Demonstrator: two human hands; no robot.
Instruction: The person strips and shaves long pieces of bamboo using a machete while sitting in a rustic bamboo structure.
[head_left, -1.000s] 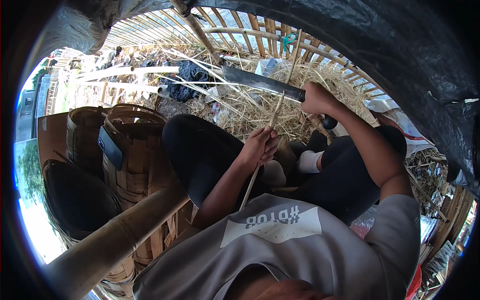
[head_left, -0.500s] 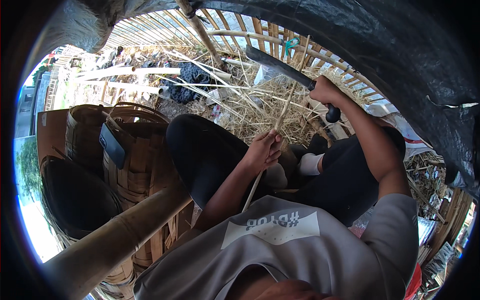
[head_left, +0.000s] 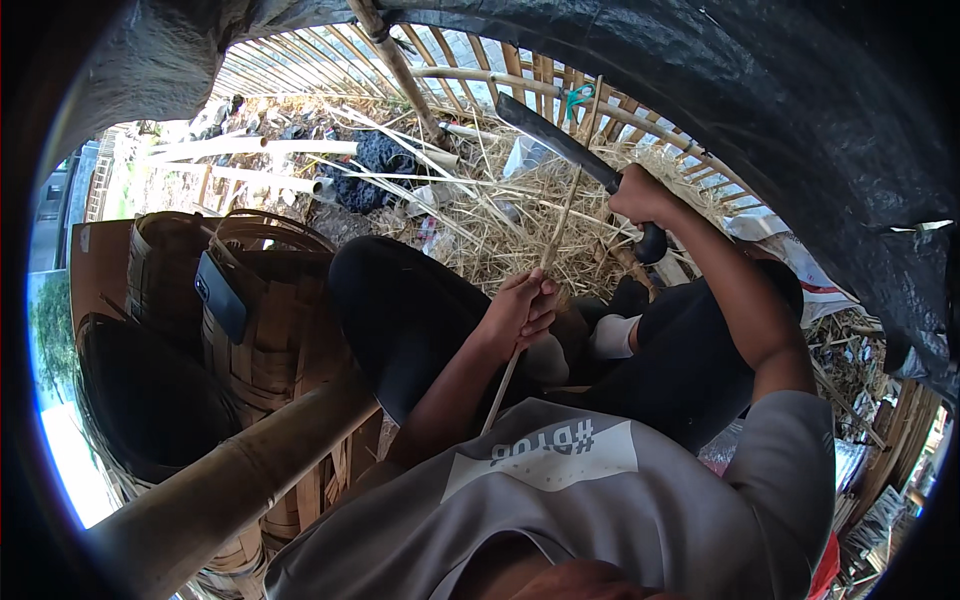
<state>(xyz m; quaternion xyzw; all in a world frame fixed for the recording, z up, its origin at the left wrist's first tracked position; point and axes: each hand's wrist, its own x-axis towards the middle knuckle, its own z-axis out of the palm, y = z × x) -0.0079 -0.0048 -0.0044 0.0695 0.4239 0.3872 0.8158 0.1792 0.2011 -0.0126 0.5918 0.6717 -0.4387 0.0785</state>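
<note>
My left hand (head_left: pixel 522 312) is closed around a long, thin bamboo strip (head_left: pixel 566 212). The strip slants from beside my shirt up past the hand toward the fence. In my right hand (head_left: pixel 645 198) is the black handle of a machete (head_left: pixel 560 135); its rounded pommel sticks out below my fist. The dark blade points up and to the left, and it crosses the strip well above my left hand. Whether the edge touches the strip I cannot tell. My bent legs in dark trousers lie on both sides of the strip's lower part.
Pale shavings (head_left: pixel 590 235) heap up beyond my feet. Woven bamboo baskets (head_left: pixel 270 320) stand at the left, with a phone (head_left: pixel 220 298) on one. A thick bamboo pole (head_left: pixel 240 470) runs beside my left arm. A slatted bamboo fence (head_left: pixel 440 60) and dark sheeting (head_left: pixel 780 110) enclose the far side.
My right hand and the machete have moved slightly down and to the left along the strip. The strip's far end stands a little more upright. My left hand keeps its grip.
</note>
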